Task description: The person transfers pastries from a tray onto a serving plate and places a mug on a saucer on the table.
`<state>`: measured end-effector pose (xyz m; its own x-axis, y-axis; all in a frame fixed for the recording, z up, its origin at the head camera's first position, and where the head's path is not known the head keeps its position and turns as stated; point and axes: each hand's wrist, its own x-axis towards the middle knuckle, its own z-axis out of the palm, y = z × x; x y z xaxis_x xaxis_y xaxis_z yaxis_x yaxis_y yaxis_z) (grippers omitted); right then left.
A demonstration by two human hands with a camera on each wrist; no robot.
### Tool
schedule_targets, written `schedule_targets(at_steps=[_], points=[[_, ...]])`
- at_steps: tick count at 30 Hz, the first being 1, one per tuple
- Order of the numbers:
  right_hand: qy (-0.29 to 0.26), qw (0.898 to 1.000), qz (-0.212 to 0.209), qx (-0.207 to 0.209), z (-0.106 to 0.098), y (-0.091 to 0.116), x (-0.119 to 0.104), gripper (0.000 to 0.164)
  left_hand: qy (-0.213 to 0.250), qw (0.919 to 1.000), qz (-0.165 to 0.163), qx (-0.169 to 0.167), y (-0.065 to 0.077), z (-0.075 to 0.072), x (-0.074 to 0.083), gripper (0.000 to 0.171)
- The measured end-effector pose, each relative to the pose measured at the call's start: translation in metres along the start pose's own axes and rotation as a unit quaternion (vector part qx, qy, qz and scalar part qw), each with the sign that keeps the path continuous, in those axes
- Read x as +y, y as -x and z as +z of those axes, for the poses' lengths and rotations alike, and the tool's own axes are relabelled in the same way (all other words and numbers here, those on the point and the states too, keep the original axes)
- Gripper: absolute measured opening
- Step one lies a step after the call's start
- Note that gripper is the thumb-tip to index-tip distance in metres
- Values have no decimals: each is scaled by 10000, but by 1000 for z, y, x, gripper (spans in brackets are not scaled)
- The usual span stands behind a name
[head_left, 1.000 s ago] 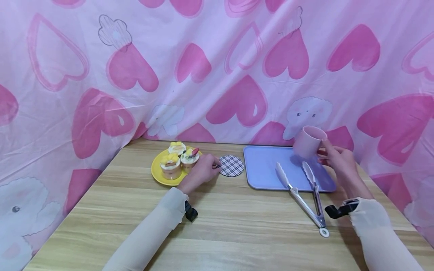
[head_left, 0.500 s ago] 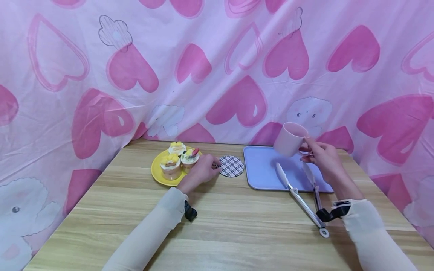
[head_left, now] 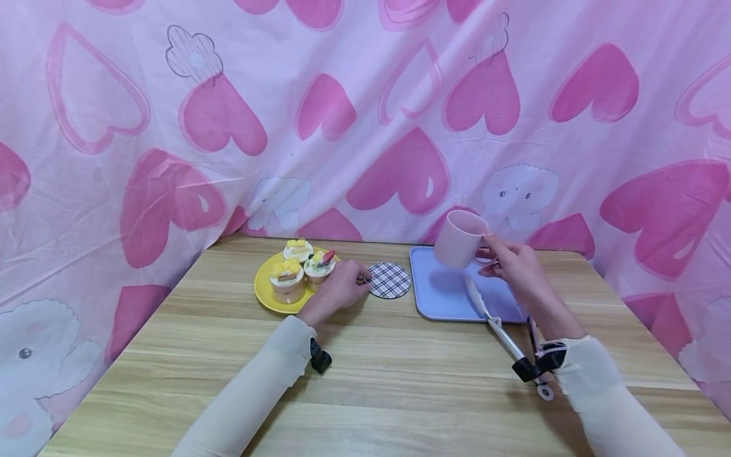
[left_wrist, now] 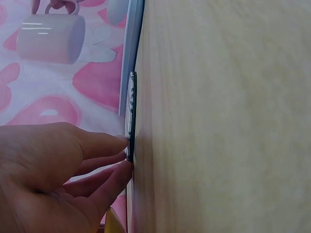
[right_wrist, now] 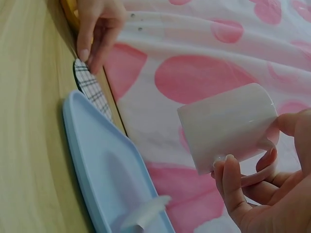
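My right hand (head_left: pixel 516 270) grips a pink mug (head_left: pixel 457 240) by its handle, above the left part of the blue tray (head_left: pixel 436 311). In the right wrist view the mug (right_wrist: pixel 228 127) is off the tray, its handle held between thumb and curled fingers. At the left edge of a round plaid coaster (head_left: pixel 389 280) my left hand (head_left: pixel 341 285) pinches the rim between thumb and fingers. The coaster (left_wrist: pixel 130 109) lies flat on the table in the left wrist view. Metal tongs (head_left: pixel 502 333) rest partly on the tray, partly hidden by my right arm.
A yellow plate (head_left: pixel 264 295) with three dessert cups stands left of the coaster, close to my left hand. The wooden table (head_left: pixel 388 387) reaches back to a pink heart-patterned cloth (head_left: pixel 320 171).
My right hand has carried the mug leftward, from above the tray's right part to above its left part. The right arm now covers more of the tongs. The left hand stays on the coaster.
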<state>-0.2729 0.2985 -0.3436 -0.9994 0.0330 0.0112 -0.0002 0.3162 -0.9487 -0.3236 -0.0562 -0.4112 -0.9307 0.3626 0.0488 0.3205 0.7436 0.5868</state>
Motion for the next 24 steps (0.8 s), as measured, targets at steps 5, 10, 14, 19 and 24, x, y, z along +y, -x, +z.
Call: schedule_targets(at_steps=[5,10,14,19,24], points=[[34,9999,49,-160,14,-1,-2,85,18,10000,-28,-11,0,0,-1,27],[-236,9996,43,-133,27,-2,-6,77,14,9999,-96,-59,0,0,-2,28],[-478,9988,-9,-116,36,-4,-8,64,36,9999,-103,-55,0,1,-2,28],[-248,9994,-73,-236,47,-8,-7,70,8,10000,-29,-5,0,0,-1,28],[-96,9997,-16,-221,60,-12,-6,80,15,9999,-101,-32,0,0,0,28]])
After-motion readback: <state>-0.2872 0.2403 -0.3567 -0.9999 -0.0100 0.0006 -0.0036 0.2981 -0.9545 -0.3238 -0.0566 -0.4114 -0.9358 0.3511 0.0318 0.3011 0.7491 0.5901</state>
